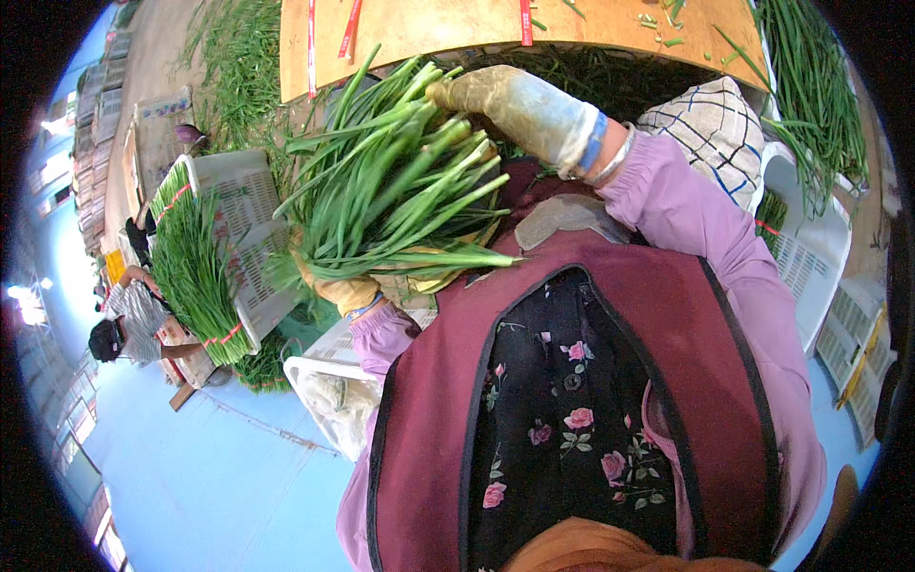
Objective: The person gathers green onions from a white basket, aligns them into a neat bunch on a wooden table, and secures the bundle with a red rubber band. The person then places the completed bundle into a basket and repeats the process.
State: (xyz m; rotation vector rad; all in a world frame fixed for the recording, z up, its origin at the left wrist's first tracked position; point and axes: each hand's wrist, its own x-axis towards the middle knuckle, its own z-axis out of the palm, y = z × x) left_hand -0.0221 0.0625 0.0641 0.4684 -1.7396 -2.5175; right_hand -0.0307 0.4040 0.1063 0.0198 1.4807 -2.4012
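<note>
A loose bunch of garlic chives [389,186], long flat green leaves with pale cut ends, lies across my lap between both hands. My right hand [486,96], in a soiled work glove with a blue cuff, closes on pale stem ends at the bunch's upper right; its fingertips are partly hidden. My left hand [343,289], in a yellowish glove, supports the leafy side from the lower left, its fingers mostly covered by leaves. Some stalks stick out towards my maroon apron [429,400]. The leaves are slightly blurred.
Ahead is a wooden table [429,25] with red tape strips [527,21] and trimmings. At left, a crate [246,236] bears banded chives [189,264]; a person [139,322] is beyond. A white basket [329,365] stands near my left elbow. More greens [815,93] and a checked cloth [704,136] lie right.
</note>
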